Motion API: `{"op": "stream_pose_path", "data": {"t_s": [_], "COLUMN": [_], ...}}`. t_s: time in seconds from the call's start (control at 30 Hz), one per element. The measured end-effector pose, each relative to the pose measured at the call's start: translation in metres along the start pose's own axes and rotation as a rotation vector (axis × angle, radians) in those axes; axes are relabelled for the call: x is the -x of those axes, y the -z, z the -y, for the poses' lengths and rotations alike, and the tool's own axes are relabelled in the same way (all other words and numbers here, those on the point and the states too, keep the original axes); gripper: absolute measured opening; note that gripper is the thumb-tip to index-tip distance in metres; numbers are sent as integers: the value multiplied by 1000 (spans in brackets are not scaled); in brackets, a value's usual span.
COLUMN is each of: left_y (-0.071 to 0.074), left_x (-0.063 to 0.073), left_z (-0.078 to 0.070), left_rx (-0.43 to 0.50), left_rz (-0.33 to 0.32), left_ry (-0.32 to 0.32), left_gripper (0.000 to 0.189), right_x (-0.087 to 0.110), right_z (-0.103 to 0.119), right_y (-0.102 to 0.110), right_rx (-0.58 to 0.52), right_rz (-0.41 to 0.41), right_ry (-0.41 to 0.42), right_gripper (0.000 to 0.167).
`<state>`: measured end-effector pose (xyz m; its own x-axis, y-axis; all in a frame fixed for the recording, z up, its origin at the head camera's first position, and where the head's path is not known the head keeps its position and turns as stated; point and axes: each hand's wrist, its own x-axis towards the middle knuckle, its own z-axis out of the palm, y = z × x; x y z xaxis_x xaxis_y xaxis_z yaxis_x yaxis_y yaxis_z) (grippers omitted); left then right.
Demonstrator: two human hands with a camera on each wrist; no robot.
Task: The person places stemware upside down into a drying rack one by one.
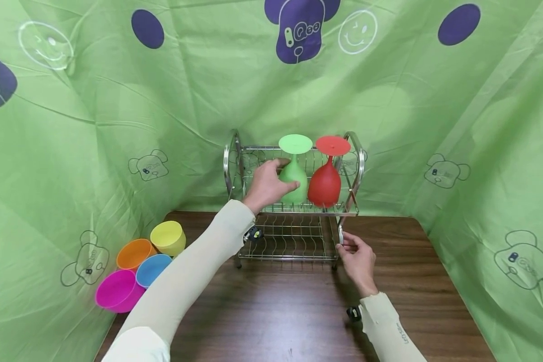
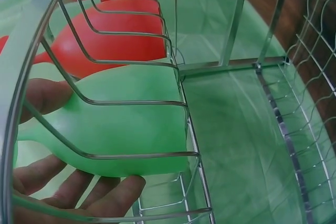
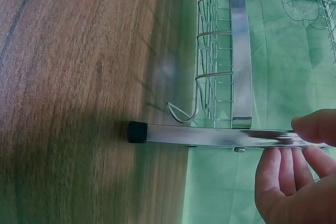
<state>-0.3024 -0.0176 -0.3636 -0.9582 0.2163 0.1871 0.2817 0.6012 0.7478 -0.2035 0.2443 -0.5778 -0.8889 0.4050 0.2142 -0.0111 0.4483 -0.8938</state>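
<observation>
A green goblet (image 1: pixel 294 183) stands upside down on the upper tier of a metal dish rack (image 1: pixel 294 213), its flat foot on top. My left hand (image 1: pixel 270 183) holds its bowl, thumb on one side and fingers on the other; the left wrist view shows the bowl (image 2: pixel 126 119) behind the rack's wires, rim low in the tier. Right beside it a red goblet (image 1: pixel 324 186) is also upside down. My right hand (image 1: pixel 358 259) pinches the rack's right front upright (image 3: pixel 210 136) between thumb and fingers, low down near the lower tier.
Yellow (image 1: pixel 168 239), orange (image 1: pixel 134 254), blue (image 1: pixel 153 270) and magenta (image 1: pixel 119 291) cups are grouped at the left of the brown wooden table (image 1: pixel 271 317). The rack's lower tier (image 1: pixel 289 241) lies below the goblets. Green cloth (image 1: pixel 389 100) hangs behind and at both sides.
</observation>
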Motion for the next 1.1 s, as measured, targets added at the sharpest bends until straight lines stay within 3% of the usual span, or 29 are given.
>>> {"op": "stream_pose_path", "data": {"t_s": [0.23, 0.5, 0.7, 0.83, 0.93, 1.1], "left_y": [10, 41, 68, 77, 79, 80], "left_x": [10, 38, 77, 105, 126, 165], "left_z": [-3, -2, 4, 20, 37, 67], "left_rx": [89, 245, 350, 385, 397, 392], "left_rz": [-43, -133, -215, -302, -365, -470], "left_ry": [0, -49, -92, -111, -90, 0], "left_gripper": [74, 67, 66, 63, 62, 61], "right_x": [-1, -1, -2, -1, 1, 1], "right_z": [-2, -3, -4, -5, -5, -2], "right_y": [1, 1, 3, 5, 6, 3], "right_rx": [3, 9, 2, 16, 25, 21], "right_rz": [-4, 10, 23, 16, 15, 32], "right_ry": [-2, -7, -1, -16, -26, -17], "right_gripper": [38, 39, 40, 40, 40, 40]}}
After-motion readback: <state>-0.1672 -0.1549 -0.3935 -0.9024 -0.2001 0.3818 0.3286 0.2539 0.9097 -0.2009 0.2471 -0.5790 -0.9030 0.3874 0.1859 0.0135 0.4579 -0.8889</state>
